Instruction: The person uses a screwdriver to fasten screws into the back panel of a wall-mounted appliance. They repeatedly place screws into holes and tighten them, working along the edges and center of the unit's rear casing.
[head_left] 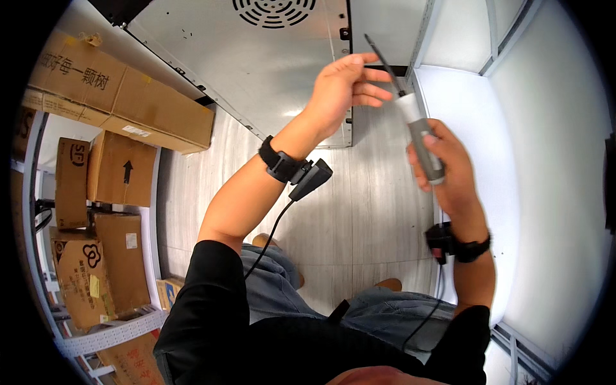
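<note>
and here our right hand (447,160) grips a grey-and-white cylindrical screwdriver (420,138), black shaft (394,82) pointing up-left; our left hand (339,90), fingers loosely open, hovers beside that shaft; beyond, we see a round-vented silver metal panel (250,70)

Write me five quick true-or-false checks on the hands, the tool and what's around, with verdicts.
1. The right hand holds a grey-handled screwdriver. True.
2. The left hand is wrapped around the screwdriver's handle. False: its fingers are extended beside the shaft.
3. The metal panel has a round pattern of vent slots. True.
4. The screwdriver's tip points back at the person. False: it points away from them.
5. Cardboard boxes are stacked on the person's right. False: they are on the left.
</note>
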Motion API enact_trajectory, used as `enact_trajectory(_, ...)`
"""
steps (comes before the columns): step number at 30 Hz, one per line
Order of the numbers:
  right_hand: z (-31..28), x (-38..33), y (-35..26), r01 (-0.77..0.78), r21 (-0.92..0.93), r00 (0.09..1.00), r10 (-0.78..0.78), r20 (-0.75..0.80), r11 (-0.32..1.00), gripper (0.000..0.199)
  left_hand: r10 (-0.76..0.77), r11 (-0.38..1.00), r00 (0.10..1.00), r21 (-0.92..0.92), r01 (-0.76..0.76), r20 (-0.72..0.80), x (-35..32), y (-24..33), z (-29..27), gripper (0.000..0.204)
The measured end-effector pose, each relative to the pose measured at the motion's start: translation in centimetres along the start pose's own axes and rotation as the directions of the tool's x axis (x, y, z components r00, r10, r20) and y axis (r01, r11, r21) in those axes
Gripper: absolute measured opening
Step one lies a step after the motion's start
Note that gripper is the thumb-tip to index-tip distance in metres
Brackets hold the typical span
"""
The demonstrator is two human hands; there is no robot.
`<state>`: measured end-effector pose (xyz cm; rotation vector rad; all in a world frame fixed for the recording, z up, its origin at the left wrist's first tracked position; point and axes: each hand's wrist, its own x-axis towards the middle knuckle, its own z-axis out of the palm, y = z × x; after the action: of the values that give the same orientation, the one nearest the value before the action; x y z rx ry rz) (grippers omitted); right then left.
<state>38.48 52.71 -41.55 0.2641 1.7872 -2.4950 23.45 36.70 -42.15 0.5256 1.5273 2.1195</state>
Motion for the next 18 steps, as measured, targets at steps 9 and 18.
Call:
enact_trajectory(9, 7.7, 1.0, 7.0, 0.092, 0.234, 0.992, -0.069, -0.101, 0.968, 0.037, -0.037, 0.998, 0.999, -0.042, 0.038, 0.023, 1.2, 0.1, -4.3, 0.036)
enact_trajectory(18, 9.3, 1.0, 7.0, 0.129, 0.099, 0.977, -0.11, -0.182, 0.987, 0.042, -0.102, 0.991, 0.99, -0.079, 0.11, 0.096, 2.1, -0.5, -5.3, 0.036)
